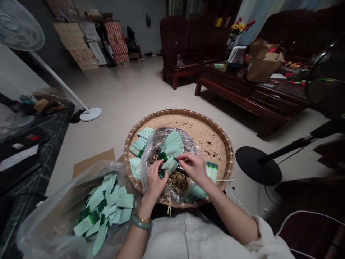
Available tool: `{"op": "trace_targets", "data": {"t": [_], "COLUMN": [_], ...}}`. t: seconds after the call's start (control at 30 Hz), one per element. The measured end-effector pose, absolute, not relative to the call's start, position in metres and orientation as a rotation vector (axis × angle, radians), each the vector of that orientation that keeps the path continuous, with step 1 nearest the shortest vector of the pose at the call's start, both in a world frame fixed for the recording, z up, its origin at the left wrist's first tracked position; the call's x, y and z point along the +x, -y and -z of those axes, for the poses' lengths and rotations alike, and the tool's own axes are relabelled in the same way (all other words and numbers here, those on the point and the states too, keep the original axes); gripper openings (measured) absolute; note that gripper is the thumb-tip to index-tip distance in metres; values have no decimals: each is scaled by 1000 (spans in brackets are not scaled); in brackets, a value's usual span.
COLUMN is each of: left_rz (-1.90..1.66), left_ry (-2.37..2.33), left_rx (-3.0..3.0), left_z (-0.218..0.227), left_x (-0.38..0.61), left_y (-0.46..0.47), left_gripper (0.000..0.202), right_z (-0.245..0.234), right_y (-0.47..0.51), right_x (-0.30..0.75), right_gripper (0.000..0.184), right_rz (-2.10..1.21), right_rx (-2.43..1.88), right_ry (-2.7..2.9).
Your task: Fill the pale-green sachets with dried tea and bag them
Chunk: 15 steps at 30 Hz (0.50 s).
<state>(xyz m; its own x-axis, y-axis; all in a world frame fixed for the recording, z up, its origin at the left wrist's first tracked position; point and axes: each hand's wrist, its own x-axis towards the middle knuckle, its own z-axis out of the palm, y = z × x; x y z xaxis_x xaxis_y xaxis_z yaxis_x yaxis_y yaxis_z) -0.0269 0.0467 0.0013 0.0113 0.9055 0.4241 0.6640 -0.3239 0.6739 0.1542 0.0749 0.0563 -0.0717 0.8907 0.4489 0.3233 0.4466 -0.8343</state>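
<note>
A pale green paper packet (170,164) is held tilted over an open clear plastic bag (148,151). My left hand (156,181) grips the packet's lower left side, fingers curled around it. At its upper right edge, my right hand (194,167) pinches with thumb and forefinger. Loose brown and tan dried bits (178,181) lie inside the bag beneath both hands. Just beyond the packet, a fanned stack of matching packets (172,142) rests on the bag. A dark, thin thing under my right fingers is too unclear to name.
A round woven bamboo tray (179,111) carries the bag, with more packet stacks (138,146) at its left and others (211,171) at right. A large plastic bag (54,216) of packets stands lower left. Fan bases (91,114) and a wooden table (229,84) stand around.
</note>
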Motion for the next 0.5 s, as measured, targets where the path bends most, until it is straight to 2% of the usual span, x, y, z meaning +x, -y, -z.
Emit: {"op": "trace_targets", "data": {"t": [0.37,0.5], "left_rz": [-1253,-1255], "left_ry": [-1626,-1626], "left_rx": [1883,1848], "left_z": [3,5], "left_x": [-29,-30], "left_y": [-49,-48], "left_gripper": [34,32], "right_z": [-32,-18], "right_y": [-83,-81], "right_x": [161,162], "right_gripper": [18,22], "right_rz": [-809,-1088], "right_rx": [-1247,-1248], "right_ry": [1690,1595]}}
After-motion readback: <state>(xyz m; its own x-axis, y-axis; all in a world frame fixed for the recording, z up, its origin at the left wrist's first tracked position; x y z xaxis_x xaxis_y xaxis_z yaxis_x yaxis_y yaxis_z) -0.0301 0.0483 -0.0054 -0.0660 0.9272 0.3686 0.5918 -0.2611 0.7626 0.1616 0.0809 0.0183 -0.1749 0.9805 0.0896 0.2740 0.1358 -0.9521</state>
